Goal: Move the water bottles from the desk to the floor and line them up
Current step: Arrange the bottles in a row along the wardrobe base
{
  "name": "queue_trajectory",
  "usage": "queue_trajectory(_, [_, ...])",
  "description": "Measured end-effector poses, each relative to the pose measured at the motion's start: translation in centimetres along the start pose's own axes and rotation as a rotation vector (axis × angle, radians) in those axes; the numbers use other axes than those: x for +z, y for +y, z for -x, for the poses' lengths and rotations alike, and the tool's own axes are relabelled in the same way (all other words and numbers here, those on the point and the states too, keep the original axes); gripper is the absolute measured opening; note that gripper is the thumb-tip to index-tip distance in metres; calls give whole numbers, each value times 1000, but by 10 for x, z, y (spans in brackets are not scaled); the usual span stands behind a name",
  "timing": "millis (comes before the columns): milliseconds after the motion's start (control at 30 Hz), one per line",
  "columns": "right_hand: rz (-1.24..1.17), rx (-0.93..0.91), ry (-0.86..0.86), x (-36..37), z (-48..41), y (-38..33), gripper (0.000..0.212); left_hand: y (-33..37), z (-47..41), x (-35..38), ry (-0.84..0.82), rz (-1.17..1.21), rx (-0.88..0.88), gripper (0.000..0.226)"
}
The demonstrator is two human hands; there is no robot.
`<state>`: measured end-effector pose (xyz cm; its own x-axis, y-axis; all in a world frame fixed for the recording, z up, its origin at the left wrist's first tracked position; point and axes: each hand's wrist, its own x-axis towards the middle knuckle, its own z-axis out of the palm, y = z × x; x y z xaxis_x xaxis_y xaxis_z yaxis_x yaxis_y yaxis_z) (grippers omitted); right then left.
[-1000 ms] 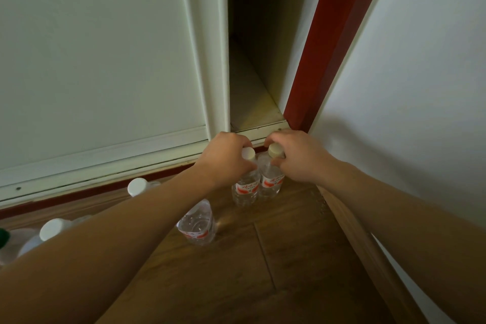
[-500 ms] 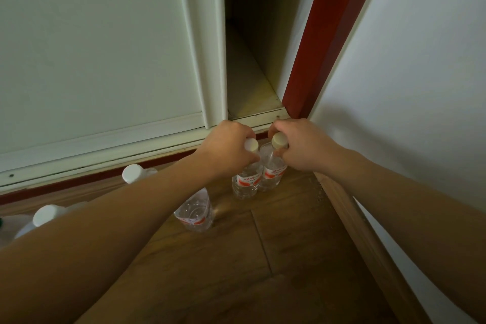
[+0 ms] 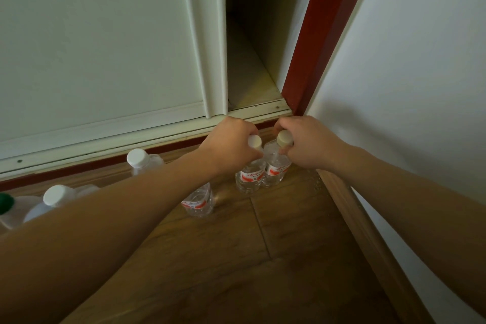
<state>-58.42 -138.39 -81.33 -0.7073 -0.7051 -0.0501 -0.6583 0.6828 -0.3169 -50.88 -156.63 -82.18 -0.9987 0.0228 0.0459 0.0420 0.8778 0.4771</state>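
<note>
Fingers of the left hand [image 3: 231, 143] and right hand [image 3: 309, 144] are curled tight round the necks of two water bottles [image 3: 249, 175], touching, upright on the wood floor [image 3: 263, 258] near the red door frame [image 3: 315, 60]. Several others already stand further left of it, so seems mostly done. Clear water inside.

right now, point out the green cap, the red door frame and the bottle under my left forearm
green cap [image 3: 5, 202], head view, top face
red door frame [image 3: 313, 60], head view, front face
clear plastic bottle [image 3: 197, 201], head view, label
</note>
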Motion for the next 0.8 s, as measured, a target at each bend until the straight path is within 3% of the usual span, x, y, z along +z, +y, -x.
queue_trajectory(800, [-12, -11, 2, -1, 5, -2, 33, 0, 0, 3, -8, -22, 8, 19])
